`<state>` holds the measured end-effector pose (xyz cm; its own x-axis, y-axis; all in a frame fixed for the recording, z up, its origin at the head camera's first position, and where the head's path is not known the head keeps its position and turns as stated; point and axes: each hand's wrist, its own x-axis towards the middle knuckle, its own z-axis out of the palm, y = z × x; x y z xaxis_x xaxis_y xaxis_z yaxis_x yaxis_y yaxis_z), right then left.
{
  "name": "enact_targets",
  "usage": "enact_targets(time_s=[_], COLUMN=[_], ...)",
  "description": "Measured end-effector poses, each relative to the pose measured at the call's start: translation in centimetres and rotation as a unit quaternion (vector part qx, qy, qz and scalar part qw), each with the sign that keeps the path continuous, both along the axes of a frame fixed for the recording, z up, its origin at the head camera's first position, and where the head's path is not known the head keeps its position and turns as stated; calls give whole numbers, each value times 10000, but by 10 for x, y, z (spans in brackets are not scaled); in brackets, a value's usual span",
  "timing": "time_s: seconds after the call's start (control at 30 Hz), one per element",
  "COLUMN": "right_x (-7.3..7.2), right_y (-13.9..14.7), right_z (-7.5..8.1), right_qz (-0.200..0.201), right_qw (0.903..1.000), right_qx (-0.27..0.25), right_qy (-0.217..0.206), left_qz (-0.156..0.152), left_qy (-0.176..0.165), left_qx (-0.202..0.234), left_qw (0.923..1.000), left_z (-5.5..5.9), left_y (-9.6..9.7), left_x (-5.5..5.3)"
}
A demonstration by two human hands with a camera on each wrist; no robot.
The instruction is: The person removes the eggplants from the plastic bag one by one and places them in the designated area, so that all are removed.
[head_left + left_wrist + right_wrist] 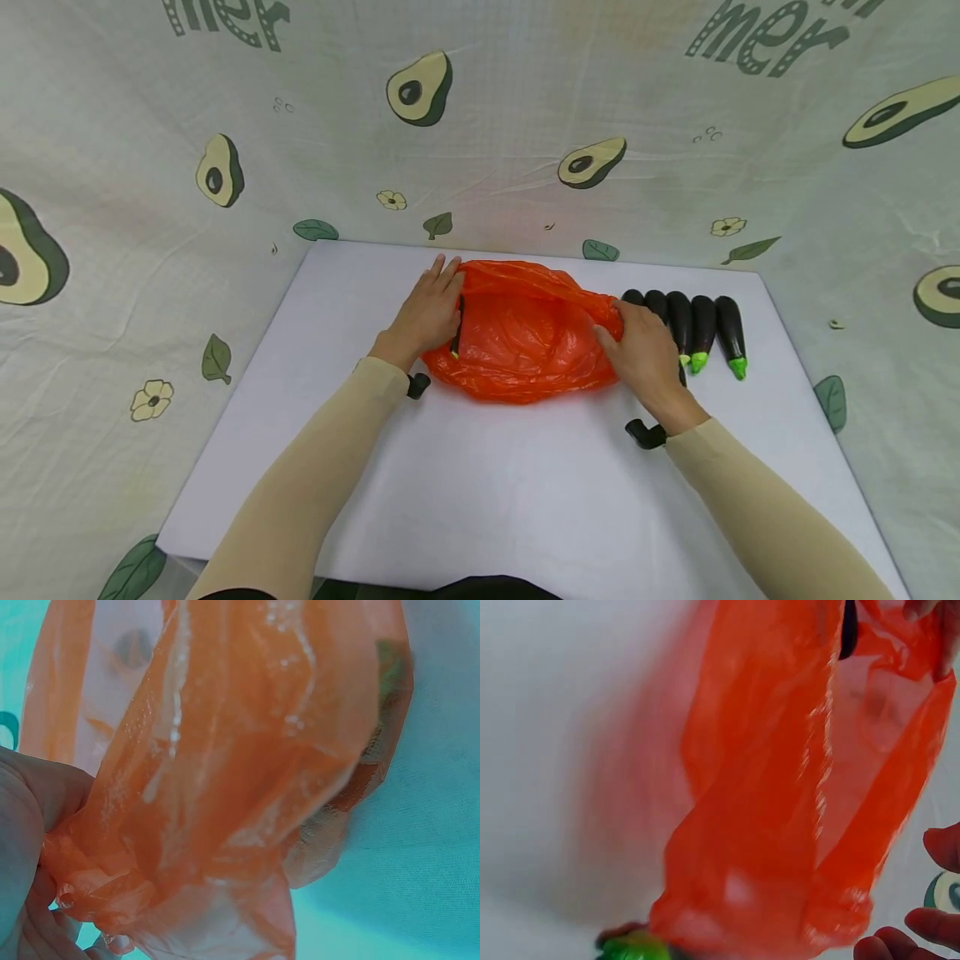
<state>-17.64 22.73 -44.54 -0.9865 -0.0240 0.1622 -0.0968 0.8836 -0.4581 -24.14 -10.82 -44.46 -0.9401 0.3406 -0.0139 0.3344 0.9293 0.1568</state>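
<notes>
An orange-red plastic bag (525, 333) lies spread on the white table with its mouth opened toward the far side. At the bag's left end, my left hand (427, 312) pinches the bunched rim, as the left wrist view shows. Beside those fingers a dark eggplant (458, 329) shows at the bag; its green stem end (391, 671) is seen through the film. My right hand (647, 354) is at the bag's right end, thumb and fingers spread apart, fingertips beside the plastic. Several dark eggplants (729, 329) with green caps lie in a row just right of it, some partly hidden by the hand.
The white table (495, 500) reaches from the person's body to a backdrop cloth (495, 125) printed with avocados and leaves. Black wrist-camera mounts (645, 433) stick out below both hands.
</notes>
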Motion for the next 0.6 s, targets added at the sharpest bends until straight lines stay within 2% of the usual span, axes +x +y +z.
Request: enact_targets(time_s=[0.17, 0.37, 0.6], right_x=[-5, -13, -31], right_y=[-26, -71, -122], right_z=[3, 8, 1], right_qz=[386, 885, 1246], right_qw=[9991, 9950, 9896], right_qx=[-194, -251, -290], right_qy=[-56, -384, -651], left_qz=[-103, -130, -85], left_qy=[39, 102, 61], left_qx=[-8, -89, -100], left_qw=[9999, 9998, 9999], left_z=[1, 1, 5], left_y=[1, 3, 4], left_x=[-1, -2, -2])
